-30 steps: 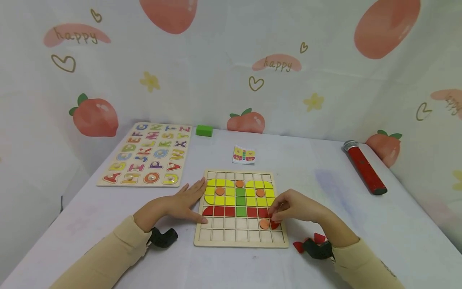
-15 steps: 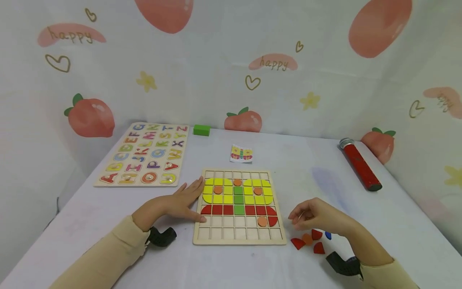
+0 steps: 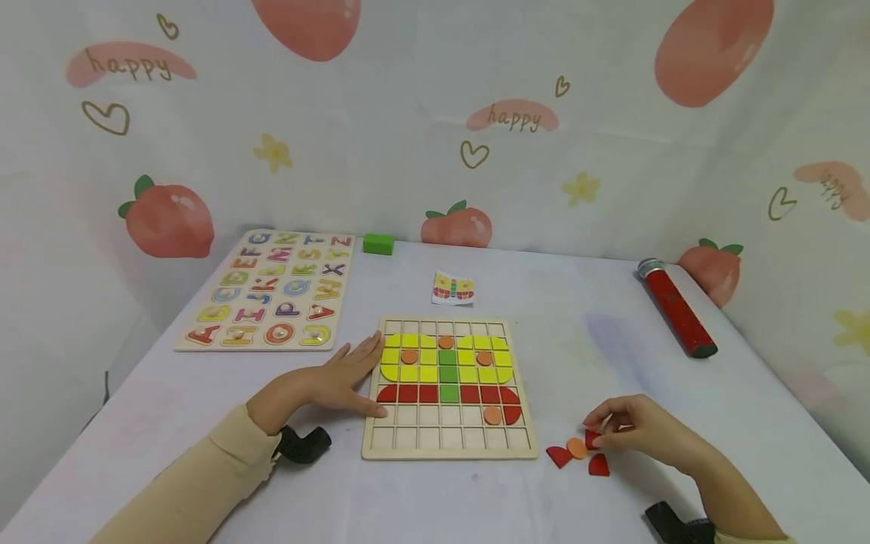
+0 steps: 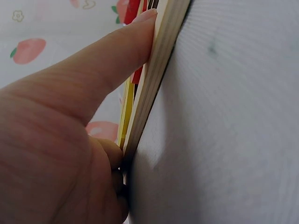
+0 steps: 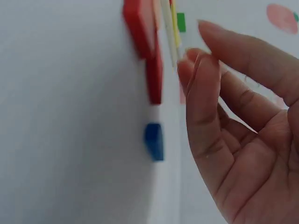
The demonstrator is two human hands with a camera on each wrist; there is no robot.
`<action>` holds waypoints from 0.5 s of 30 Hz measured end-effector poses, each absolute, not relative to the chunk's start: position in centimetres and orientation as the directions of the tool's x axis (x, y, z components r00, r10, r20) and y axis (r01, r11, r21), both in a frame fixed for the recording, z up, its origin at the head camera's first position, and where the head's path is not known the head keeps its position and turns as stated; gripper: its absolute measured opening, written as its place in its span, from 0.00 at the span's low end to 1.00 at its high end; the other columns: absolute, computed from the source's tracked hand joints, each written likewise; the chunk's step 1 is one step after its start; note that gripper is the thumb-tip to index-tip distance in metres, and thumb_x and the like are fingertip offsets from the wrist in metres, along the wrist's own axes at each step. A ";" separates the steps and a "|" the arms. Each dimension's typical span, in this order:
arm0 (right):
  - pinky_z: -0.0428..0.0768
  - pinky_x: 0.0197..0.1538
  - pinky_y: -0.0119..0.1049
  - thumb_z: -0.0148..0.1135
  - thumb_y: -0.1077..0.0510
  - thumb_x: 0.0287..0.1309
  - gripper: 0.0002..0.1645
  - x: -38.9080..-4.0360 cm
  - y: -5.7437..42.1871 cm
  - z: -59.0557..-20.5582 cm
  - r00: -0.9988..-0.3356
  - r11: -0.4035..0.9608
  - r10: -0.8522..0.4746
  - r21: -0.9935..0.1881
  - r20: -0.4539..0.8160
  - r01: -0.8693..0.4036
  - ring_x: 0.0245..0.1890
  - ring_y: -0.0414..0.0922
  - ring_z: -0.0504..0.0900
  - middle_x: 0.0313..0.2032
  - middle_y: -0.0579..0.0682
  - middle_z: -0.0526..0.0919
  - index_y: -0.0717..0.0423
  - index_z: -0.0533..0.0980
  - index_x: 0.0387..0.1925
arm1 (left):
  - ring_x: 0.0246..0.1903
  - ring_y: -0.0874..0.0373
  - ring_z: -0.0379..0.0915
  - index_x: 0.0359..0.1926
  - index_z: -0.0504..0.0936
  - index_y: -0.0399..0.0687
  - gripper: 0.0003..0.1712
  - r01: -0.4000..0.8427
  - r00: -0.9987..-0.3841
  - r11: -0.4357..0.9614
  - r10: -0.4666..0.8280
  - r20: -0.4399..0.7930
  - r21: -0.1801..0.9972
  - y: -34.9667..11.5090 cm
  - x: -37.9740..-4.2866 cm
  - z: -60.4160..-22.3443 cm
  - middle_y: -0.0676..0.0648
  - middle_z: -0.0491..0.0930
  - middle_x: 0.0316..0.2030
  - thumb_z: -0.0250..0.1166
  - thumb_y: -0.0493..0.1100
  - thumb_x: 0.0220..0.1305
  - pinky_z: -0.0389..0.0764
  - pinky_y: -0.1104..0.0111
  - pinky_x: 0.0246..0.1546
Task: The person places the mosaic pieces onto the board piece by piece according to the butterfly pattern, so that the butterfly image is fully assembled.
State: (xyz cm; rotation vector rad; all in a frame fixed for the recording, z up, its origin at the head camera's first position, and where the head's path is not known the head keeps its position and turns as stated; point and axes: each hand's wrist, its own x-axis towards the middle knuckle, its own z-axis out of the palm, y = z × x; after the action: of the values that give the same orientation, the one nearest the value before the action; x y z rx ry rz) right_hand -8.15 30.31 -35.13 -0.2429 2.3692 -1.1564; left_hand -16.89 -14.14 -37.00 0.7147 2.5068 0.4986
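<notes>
A wooden grid board (image 3: 401, 446) bears yellow, green, red and orange tiles in a butterfly-like pattern. My left hand (image 3: 343, 385) rests at its left side, fingers extended, the thumb on the rim (image 4: 154, 74). My right hand (image 3: 639, 431) is over loose pieces to the right of the board, its thumb and fingers apart with nothing between them in the right wrist view. Beneath it, one red piece (image 3: 593, 440) is partly covered by the fingertips. Around it lie an orange disc (image 3: 577, 448) and red quarter-round tiles (image 3: 559, 456). A blue piece (image 5: 154, 142) shows in the right wrist view.
A small picture card (image 3: 453, 289) lies behind the board. An alphabet puzzle board (image 3: 268, 291) is at the left, with a green block (image 3: 377, 244) next to its far corner. A red microphone (image 3: 680, 310) lies at the right, before a printed cloth backdrop (image 3: 381, 113).
My right hand has left a red rounded tile at the board's right side and moved right and nearer, to the loose pieces. My left hand has stayed on the board.
</notes>
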 end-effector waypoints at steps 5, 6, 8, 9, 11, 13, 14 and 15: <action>0.75 0.32 0.26 0.66 0.59 0.51 0.19 -8.1 30.7 -35.7 -0.871 0.658 -0.355 -0.753 -0.340 0.026 0.30 0.37 0.73 0.34 0.54 0.78 0.65 0.78 0.44 | 0.73 0.48 0.25 0.73 0.34 0.40 0.69 0.392 -0.744 0.796 0.570 -0.350 0.461 -14.1 -16.9 -36.8 0.42 0.29 0.74 0.65 0.70 0.46 0.30 0.48 0.71; 0.75 0.32 0.26 0.67 0.59 0.51 0.19 -8.1 30.7 -35.7 -0.870 0.663 -0.358 -0.749 -0.340 0.020 0.30 0.37 0.73 0.34 0.53 0.77 0.65 0.78 0.44 | 0.73 0.48 0.25 0.73 0.34 0.40 0.69 0.392 -0.744 0.796 0.570 -0.350 0.461 -14.2 -16.9 -36.8 0.42 0.29 0.74 0.65 0.70 0.46 0.30 0.48 0.71; 0.75 0.32 0.26 0.67 0.59 0.50 0.19 -8.1 30.6 -35.8 -0.868 0.673 -0.363 -0.739 -0.338 0.006 0.30 0.37 0.72 0.33 0.52 0.75 0.64 0.77 0.44 | 0.73 0.48 0.26 0.73 0.34 0.40 0.69 0.394 -0.743 0.795 0.571 -0.349 0.461 -14.2 -16.8 -36.8 0.42 0.29 0.74 0.65 0.70 0.46 0.31 0.48 0.71; 0.75 0.32 0.26 0.68 0.59 0.50 0.19 -8.1 30.5 -35.8 -0.868 0.676 -0.367 -0.737 -0.335 -0.002 0.29 0.37 0.72 0.32 0.52 0.75 0.64 0.77 0.43 | 0.73 0.48 0.26 0.73 0.34 0.40 0.69 0.394 -0.743 0.795 0.571 -0.349 0.461 -14.2 -16.8 -36.8 0.42 0.29 0.74 0.65 0.69 0.46 0.31 0.48 0.71; 0.75 0.31 0.26 0.69 0.58 0.49 0.19 -8.2 30.4 -35.8 -0.869 0.683 -0.369 -0.730 -0.329 -0.014 0.29 0.37 0.72 0.32 0.52 0.75 0.63 0.76 0.41 | 0.73 0.48 0.26 0.72 0.34 0.40 0.69 0.393 -0.744 0.794 0.570 -0.347 0.463 -14.2 -16.8 -36.8 0.42 0.29 0.74 0.65 0.69 0.46 0.31 0.48 0.71; 0.75 0.30 0.26 0.70 0.56 0.48 0.19 -8.3 30.4 -35.9 -0.870 0.688 -0.367 -0.725 -0.329 -0.016 0.29 0.37 0.72 0.31 0.51 0.75 0.62 0.76 0.40 | 0.73 0.48 0.26 0.72 0.34 0.40 0.69 0.391 -0.746 0.794 0.569 -0.345 0.465 -14.2 -16.8 -36.7 0.42 0.30 0.74 0.66 0.69 0.46 0.31 0.48 0.71; 0.74 0.30 0.26 0.70 0.56 0.47 0.19 -8.3 30.3 -35.9 -0.870 0.689 -0.367 -0.724 -0.329 -0.016 0.29 0.37 0.72 0.31 0.51 0.74 0.62 0.75 0.40 | 0.73 0.48 0.26 0.72 0.34 0.39 0.69 0.391 -0.747 0.794 0.569 -0.344 0.465 -14.2 -16.8 -36.7 0.42 0.30 0.74 0.66 0.69 0.46 0.31 0.48 0.71; 0.74 0.29 0.26 0.70 0.56 0.47 0.20 -8.3 30.3 -35.9 -0.870 0.690 -0.366 -0.724 -0.330 -0.017 0.29 0.37 0.71 0.30 0.51 0.74 0.61 0.75 0.39 | 0.73 0.48 0.26 0.72 0.34 0.39 0.69 0.390 -0.747 0.794 0.569 -0.344 0.466 -14.2 -16.8 -36.7 0.42 0.30 0.74 0.66 0.69 0.46 0.30 0.48 0.71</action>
State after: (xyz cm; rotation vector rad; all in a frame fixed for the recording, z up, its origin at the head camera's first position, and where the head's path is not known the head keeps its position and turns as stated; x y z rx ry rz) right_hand -8.34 30.34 -35.94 -0.2959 2.4466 -1.0412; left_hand -16.78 -14.18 -36.67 0.7160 2.5062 0.5082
